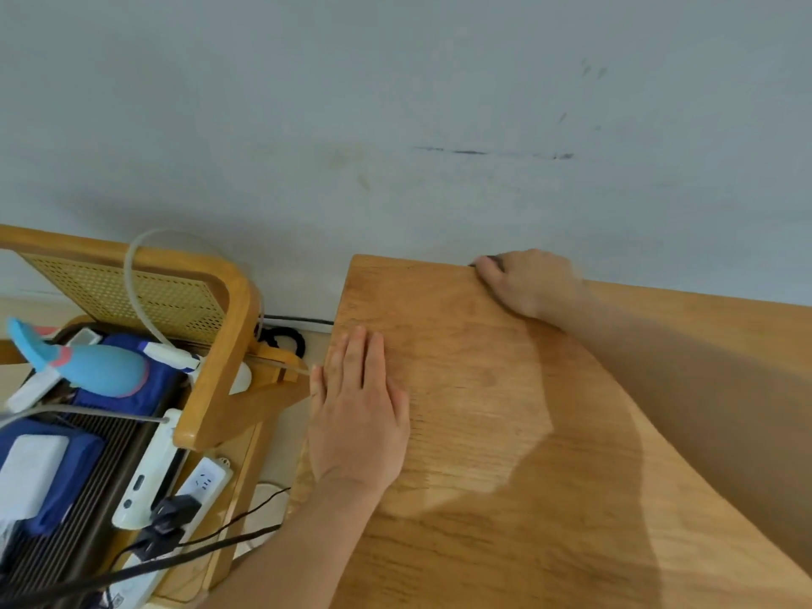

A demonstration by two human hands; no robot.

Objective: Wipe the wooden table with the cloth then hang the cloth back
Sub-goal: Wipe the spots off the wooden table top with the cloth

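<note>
Nearby, chair [211, 371] holds whale toy [94, 367], power strip [193, 490].

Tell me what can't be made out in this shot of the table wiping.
- Cloth: head view; only a dark sliver shows under the right hand at the wooden table far edge.
- Right hand: motion-blurred, grip unclear.
- Hanging spot: not in view.
- Table's right side: cut off by the frame.

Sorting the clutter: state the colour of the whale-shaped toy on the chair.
Light blue with pink trim, head view.
</note>
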